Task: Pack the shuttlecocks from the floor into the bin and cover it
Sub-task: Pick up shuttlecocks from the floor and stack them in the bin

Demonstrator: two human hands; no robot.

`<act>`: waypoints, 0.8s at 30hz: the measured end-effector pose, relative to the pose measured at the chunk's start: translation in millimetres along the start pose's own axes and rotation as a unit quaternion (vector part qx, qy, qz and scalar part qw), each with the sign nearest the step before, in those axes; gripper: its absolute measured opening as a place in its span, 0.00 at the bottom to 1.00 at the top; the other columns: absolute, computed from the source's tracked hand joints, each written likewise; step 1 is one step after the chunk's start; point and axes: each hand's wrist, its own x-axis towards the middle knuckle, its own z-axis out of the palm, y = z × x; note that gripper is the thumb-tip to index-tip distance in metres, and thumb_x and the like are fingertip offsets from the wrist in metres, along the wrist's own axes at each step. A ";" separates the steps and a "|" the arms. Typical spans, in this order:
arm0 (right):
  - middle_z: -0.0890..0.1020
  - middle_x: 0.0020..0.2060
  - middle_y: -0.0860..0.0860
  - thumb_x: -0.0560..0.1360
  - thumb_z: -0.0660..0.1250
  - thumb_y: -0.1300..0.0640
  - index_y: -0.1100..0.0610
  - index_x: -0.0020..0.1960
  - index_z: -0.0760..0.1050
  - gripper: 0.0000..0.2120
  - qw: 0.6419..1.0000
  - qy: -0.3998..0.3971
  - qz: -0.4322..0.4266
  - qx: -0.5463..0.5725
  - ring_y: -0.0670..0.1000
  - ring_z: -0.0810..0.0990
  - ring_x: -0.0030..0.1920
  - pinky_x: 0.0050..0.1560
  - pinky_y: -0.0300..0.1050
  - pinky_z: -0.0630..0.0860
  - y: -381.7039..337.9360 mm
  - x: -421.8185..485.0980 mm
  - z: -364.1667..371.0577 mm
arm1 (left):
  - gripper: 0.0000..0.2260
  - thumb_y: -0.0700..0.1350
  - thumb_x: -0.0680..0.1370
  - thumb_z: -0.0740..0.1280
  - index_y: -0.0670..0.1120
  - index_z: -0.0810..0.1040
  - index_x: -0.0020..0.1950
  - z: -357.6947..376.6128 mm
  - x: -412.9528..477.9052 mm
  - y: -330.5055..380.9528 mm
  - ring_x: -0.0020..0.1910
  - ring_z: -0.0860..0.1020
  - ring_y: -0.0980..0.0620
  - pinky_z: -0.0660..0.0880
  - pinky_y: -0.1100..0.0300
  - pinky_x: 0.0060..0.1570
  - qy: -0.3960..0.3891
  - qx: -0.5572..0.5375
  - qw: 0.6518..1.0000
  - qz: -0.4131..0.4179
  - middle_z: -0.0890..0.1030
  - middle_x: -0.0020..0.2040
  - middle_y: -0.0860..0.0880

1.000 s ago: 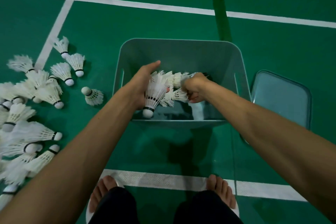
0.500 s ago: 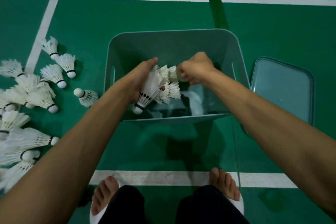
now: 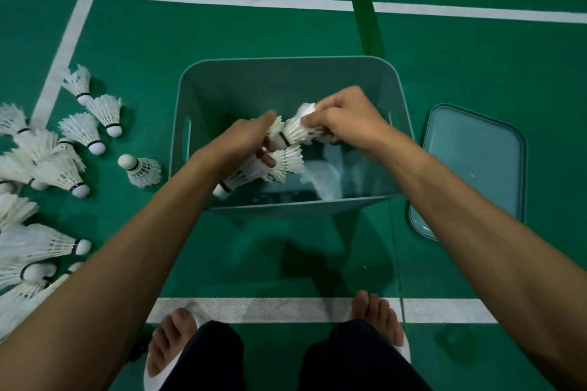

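A grey-green plastic bin [image 3: 286, 73] stands open on the green court floor. Both my hands are over its opening. My left hand [image 3: 244, 140] grips a bunch of white shuttlecocks [image 3: 282, 162], one hanging cork-down near the bin's front wall. My right hand [image 3: 346, 117] pinches the feathers of a shuttlecock [image 3: 297, 128] right beside the left hand's bunch. Several loose shuttlecocks [image 3: 63, 165] lie scattered on the floor at the left. The bin's lid [image 3: 476, 162] lies flat on the floor to the right of the bin.
White court lines [image 3: 222, 1] cross the floor behind the bin and under my feet. A dark green tape strip [image 3: 365, 16] runs up from the bin's far edge. My bare feet in white slippers [image 3: 168, 355] stand just in front of the bin.
My right hand has drawn a shuttlecock up and to the right, away from the left hand's bunch. The left hand stays over the bin with its bunch.
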 end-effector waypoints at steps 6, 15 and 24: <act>0.80 0.36 0.53 0.75 0.69 0.57 0.57 0.37 0.72 0.10 0.956 0.062 0.118 -0.262 0.57 0.83 0.40 0.42 0.46 0.79 15.9 8.7 7.5 | 0.06 0.41 0.74 0.71 0.41 0.85 0.39 -1.0 12.4 -5.8 0.43 0.83 0.44 0.81 0.53 0.47 -0.046 0.313 0.948 -0.035 0.85 0.41 0.43; 0.85 0.38 0.62 0.77 0.72 0.63 0.66 0.49 0.74 0.08 0.962 0.023 0.267 -0.059 0.58 0.87 0.31 0.30 0.46 0.82 16.8 27.5 23.0 | 0.19 0.36 0.81 0.58 0.45 0.80 0.69 8.2 9.5 -3.0 0.71 0.72 0.46 0.66 0.55 0.73 -0.118 0.367 0.923 -0.006 0.76 0.72 0.46; 0.82 0.43 0.56 0.81 0.66 0.62 0.62 0.52 0.72 0.03 0.914 -0.116 0.381 0.076 0.51 0.81 0.23 0.21 0.35 0.75 31.0 31.8 40.1 | 0.15 0.37 0.79 0.63 0.43 0.84 0.61 6.2 16.5 -11.0 0.61 0.79 0.44 0.74 0.48 0.67 -0.137 0.391 0.910 0.012 0.83 0.62 0.45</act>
